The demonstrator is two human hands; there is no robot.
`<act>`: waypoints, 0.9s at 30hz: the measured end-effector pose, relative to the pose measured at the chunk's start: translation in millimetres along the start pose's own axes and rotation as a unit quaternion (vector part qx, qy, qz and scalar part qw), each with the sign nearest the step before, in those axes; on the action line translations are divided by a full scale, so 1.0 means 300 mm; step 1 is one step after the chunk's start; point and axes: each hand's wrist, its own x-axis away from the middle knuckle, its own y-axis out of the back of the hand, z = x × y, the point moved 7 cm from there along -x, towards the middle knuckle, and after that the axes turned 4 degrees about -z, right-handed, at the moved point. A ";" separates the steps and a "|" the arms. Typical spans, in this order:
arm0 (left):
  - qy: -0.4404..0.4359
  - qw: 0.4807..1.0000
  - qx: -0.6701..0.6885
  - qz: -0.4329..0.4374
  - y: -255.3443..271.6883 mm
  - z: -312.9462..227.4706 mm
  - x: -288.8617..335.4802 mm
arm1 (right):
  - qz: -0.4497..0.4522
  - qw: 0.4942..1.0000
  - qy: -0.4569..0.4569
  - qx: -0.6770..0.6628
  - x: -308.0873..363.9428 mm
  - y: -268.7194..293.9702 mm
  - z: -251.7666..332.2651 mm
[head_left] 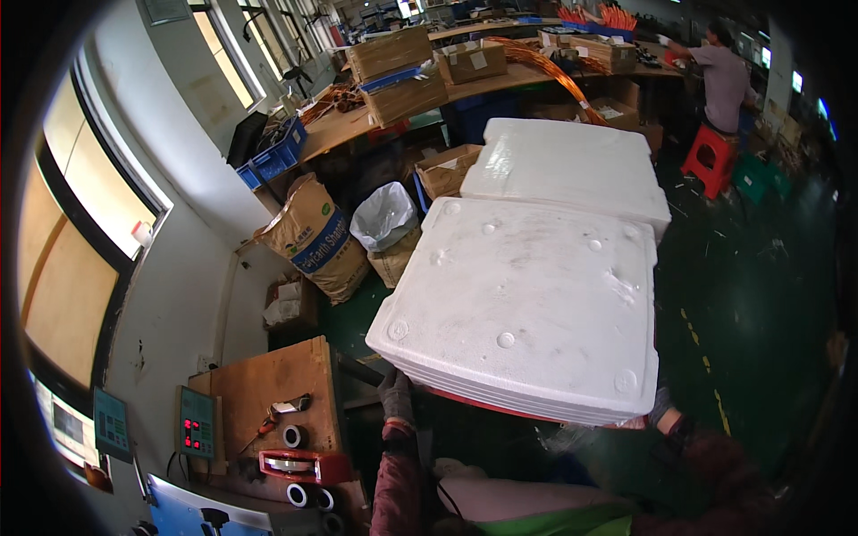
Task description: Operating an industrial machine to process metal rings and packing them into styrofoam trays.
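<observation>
In front of me is a stack of white foam trays [518, 295], its top face scuffed and dotted with round marks. My left hand [396, 399], in a grey glove, grips the near left corner of the stack. At the near right corner my right hand [660, 413], also gloved, holds the lower edge, with bare fingertips showing beneath it. Most fingers of both hands are hidden by the foam. A red edge [487, 407] shows under the lowest tray. Just beyond lies a second white foam block [567, 165].
At left, a wooden bench [268, 375] carries a red tape dispenser [306, 466], tape rolls and a screwdriver, beside a digital display [195, 424]. A printed sack [313, 239] and a lined bin [384, 219] stand by the wall. A person [719, 80] works near a red stool [710, 161].
</observation>
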 end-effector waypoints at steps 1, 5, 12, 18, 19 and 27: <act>0.023 1.000 0.008 -0.005 0.027 0.030 0.024 | 0.002 1.000 0.000 -0.002 0.010 -0.001 -0.015; 0.013 0.996 0.052 -0.066 0.164 0.161 0.128 | 0.043 0.999 0.031 0.011 -0.173 0.028 0.076; -0.111 0.981 0.015 -0.158 0.126 0.083 0.367 | 0.106 0.988 0.100 0.047 -0.499 0.138 0.212; 0.030 0.986 0.046 -0.155 0.088 0.017 0.459 | 0.139 0.974 0.152 0.092 -0.565 0.045 0.402; 0.075 0.985 0.071 -0.136 0.105 0.027 0.466 | 0.149 0.971 0.163 0.097 -0.567 0.030 0.430; 0.266 0.916 0.286 0.090 0.290 -0.060 0.773 | 0.052 0.982 0.149 -0.098 -0.511 0.189 0.660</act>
